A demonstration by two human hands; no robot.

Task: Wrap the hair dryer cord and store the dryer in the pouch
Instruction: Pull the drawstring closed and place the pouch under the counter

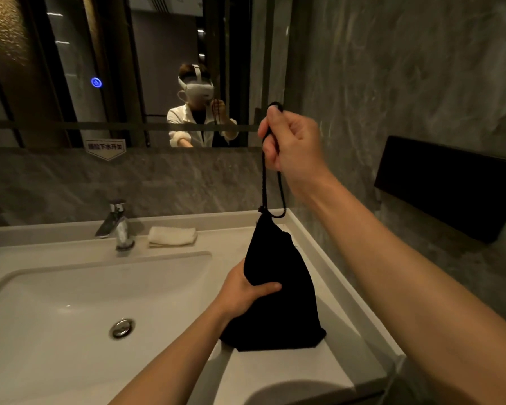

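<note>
A black fabric pouch (pixel 278 287) stands bulging on the white counter to the right of the basin, its mouth cinched tight at the top. My left hand (pixel 245 290) grips the pouch's left side around its middle. My right hand (pixel 289 141) is raised above the pouch and is closed on the black drawstring (pixel 281 194), which runs taut from the pouch's neck up into my fist. The hair dryer and its cord are not visible; the pouch hides whatever is inside.
A white sink basin (pixel 70 287) with a metal drain lies to the left, a chrome faucet (pixel 117 223) behind it. A folded white towel (pixel 172 235) rests at the counter's back. A black box (pixel 450 185) is mounted on the right marble wall. A mirror (pixel 114 68) hangs ahead.
</note>
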